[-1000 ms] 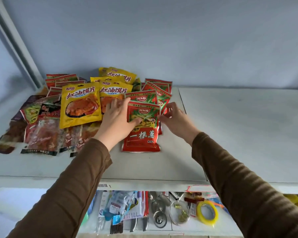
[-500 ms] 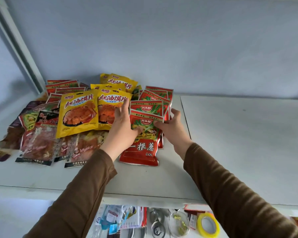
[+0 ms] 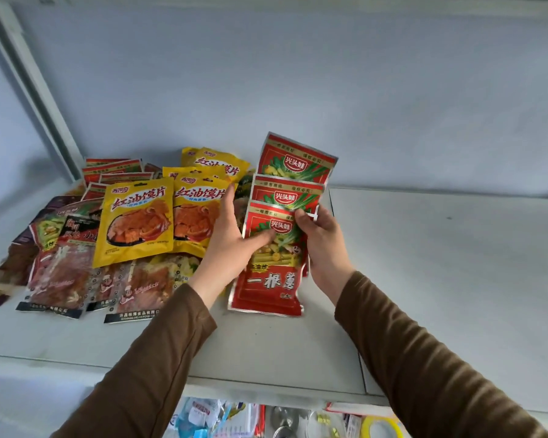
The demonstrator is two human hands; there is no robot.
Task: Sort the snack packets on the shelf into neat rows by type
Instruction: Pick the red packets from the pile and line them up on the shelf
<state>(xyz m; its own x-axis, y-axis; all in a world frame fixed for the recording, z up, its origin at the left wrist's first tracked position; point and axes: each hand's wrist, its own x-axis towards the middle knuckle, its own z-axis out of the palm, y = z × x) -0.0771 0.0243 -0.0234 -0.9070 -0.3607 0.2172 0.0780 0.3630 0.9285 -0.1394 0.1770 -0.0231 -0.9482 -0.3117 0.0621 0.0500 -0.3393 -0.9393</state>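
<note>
Three red packets point(image 3: 277, 248) sit fanned in a stack, held between both hands and lifted at their top ends off the shelf point(image 3: 440, 279); the lowest packet's bottom edge appears to touch the shelf, not certain. Left hand point(image 3: 231, 245): thumb laid across the front packet's face, fingers point(image 3: 229, 197) straight up along the stack's left edge, gripping it. Right hand point(image 3: 321, 241): fingers curled over the stack's right edge, pinching the packets.

Left of the red stack: two yellow packets point(image 3: 136, 222) side by side, the nearer one just beside the left hand, two more yellow ones behind them. Below those, clear packets with reddish contents point(image 3: 133, 286) reach toward the shelf's front edge. Farther left, a mixed dark heap point(image 3: 45, 229), overlapping.

Right of the red stack: bare shelf panel, a seam point(image 3: 342, 263) running front to back just beside the right hand. Front lip of shelf well below the stack.
</note>
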